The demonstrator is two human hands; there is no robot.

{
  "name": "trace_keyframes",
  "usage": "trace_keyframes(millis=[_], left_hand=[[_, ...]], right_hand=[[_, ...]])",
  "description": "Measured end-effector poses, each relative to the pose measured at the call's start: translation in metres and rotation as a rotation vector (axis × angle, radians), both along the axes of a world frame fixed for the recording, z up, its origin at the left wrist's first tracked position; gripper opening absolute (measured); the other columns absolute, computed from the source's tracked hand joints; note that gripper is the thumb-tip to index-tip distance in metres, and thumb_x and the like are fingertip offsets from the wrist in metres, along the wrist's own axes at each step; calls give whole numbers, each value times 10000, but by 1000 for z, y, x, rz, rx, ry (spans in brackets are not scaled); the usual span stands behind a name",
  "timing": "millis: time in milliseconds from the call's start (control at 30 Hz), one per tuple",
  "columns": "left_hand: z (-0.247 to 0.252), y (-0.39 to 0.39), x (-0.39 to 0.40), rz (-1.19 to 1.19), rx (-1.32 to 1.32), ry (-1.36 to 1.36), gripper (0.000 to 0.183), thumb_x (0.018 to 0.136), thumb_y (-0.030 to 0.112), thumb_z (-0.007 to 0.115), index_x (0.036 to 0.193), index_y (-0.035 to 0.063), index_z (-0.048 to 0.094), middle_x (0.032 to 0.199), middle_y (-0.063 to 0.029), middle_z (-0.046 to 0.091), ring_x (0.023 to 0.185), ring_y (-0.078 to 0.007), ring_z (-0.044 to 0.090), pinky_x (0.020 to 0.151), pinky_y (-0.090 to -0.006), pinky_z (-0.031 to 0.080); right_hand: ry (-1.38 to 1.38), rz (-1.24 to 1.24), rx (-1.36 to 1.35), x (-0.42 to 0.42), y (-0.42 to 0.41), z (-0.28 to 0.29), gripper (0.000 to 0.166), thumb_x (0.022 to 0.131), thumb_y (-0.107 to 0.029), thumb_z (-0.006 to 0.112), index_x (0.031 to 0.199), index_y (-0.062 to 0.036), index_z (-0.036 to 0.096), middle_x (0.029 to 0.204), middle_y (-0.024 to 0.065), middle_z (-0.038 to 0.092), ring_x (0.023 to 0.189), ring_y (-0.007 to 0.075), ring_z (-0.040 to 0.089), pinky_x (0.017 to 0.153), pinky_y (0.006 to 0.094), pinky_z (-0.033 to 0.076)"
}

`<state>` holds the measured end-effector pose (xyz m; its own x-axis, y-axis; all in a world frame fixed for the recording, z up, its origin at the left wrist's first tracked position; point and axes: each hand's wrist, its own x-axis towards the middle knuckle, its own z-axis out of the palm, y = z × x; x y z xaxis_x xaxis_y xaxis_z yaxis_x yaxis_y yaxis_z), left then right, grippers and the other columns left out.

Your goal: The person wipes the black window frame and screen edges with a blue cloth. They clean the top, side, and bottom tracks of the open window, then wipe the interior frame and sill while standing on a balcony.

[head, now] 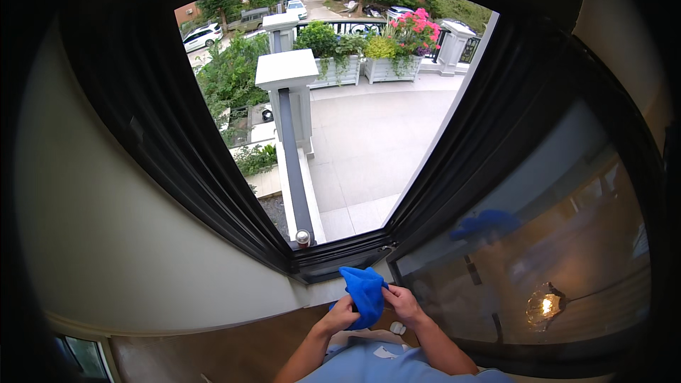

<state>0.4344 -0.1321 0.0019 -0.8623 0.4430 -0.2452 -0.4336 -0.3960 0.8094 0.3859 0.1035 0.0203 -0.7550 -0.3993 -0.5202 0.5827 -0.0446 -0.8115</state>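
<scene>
A bunched blue cloth (365,298) hangs between my two hands, in front of my chest and near the window sill (332,288). My left hand (340,315) grips its left side, with the fingers partly hidden in the folds. On the cloth's right edge, my right hand (401,303) pinches the fabric between thumb and fingers. Just beyond the cloth runs the lower track of a black window frame (340,263). To the right, an inward-opened glass window sash (511,266) reflects the cloth and a lit lamp.
Outside, a small lidded jar (302,239) stands on the low wall ledge by the frame. White pillars (295,101), planter boxes (393,68) with flowers and a tiled terrace (372,138) lie beyond. A pale wall (159,223) borders the left side. Wooden floor (213,351) shows below.
</scene>
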Motion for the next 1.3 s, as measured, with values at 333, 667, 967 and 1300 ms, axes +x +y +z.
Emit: trace_keyframes(millis=[333,667,967,1300], left_hand=[[-10,-31,8,481,363,-98,532,873,61,635,1383,-82,589,1331,-193,699,1240,-312,676,1146,-443,503],[-43,-33,94,680,-523,-184,178,979,168,762,979,-6,798,959,-4,725,867,-119,641,794,-282,510],[54,-69,103,233,-809,402,59,884,85,803,905,30,809,975,-110,791,893,-245,729,851,-381,564],[93,0,36,315,45,-85,405,1100,436,556,1251,72,648,1087,-184,769,989,-310,740,852,-446,569]], right_hand=[[294,-439,-98,-17,17,35,197,987,-90,778,1086,-80,608,967,9,660,859,74,606,824,243,499],[268,-411,295,33,73,-27,214,949,-88,829,1064,-25,660,1016,30,706,874,64,628,805,238,510],[160,-20,162,32,109,30,136,994,-57,756,903,-25,662,1073,189,790,792,101,680,694,269,562],[181,-218,-558,-46,34,93,409,1147,-379,531,1301,-19,646,1319,163,708,1088,242,689,973,381,558]])
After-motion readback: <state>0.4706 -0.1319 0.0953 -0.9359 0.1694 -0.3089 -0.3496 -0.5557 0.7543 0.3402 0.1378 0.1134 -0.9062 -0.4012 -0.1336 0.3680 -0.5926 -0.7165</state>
